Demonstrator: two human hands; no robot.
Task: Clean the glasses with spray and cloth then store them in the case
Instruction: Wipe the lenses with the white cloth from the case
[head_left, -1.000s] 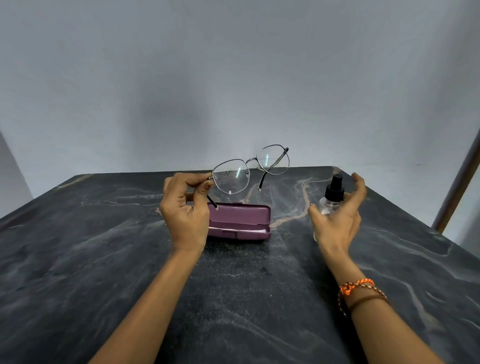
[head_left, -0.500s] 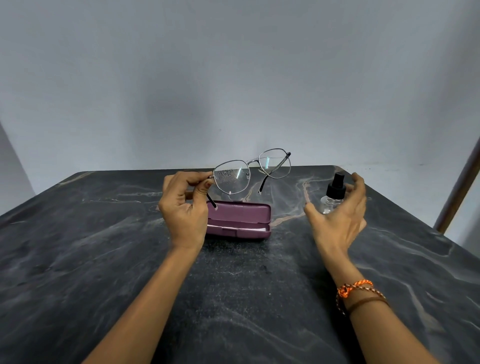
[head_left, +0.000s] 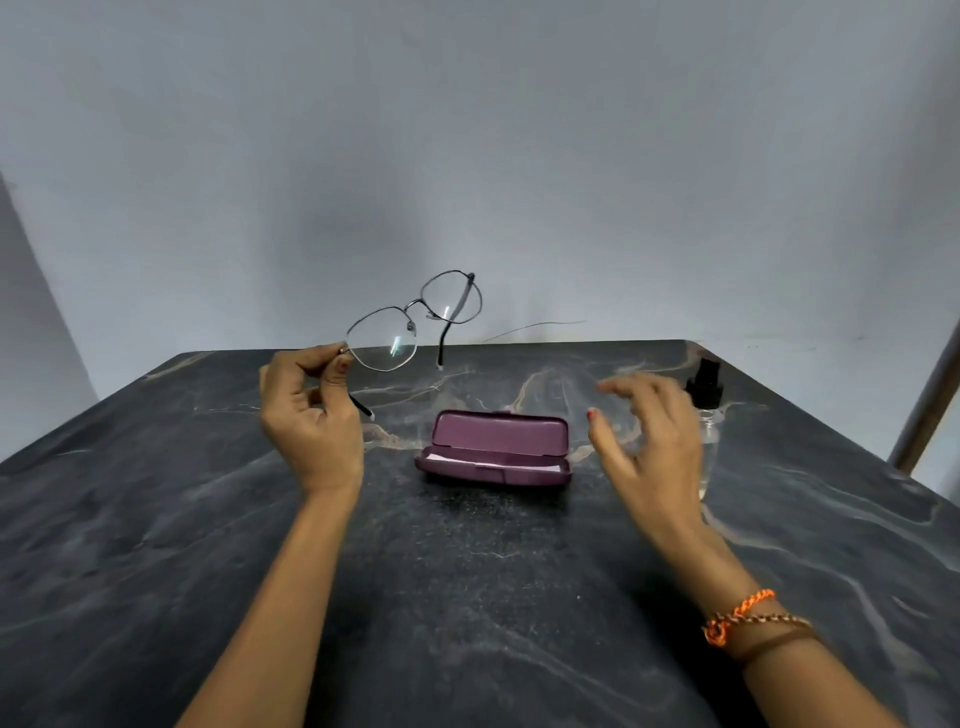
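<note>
My left hand (head_left: 309, 426) pinches the thin metal-framed glasses (head_left: 410, 322) by the left temple hinge and holds them up above the table, temples unfolded. The purple glasses case (head_left: 496, 449) lies open on the dark marble table (head_left: 156, 519), between my hands, with a pale cloth or lining showing inside. A clear spray bottle (head_left: 707, 410) with a black nozzle stands on the table just behind my right hand (head_left: 649, 441). That hand hovers free of the bottle, fingers loosely spread, holding nothing.
A grey wall rises behind the table's far edge. A brown post (head_left: 930, 395) stands at the right, past the table's corner. Orange and brown bracelets (head_left: 748, 621) sit on my right wrist.
My right hand has let go of the spray bottle, which now stands on the table. My left hand has carried the glasses left and higher, away from the case.
</note>
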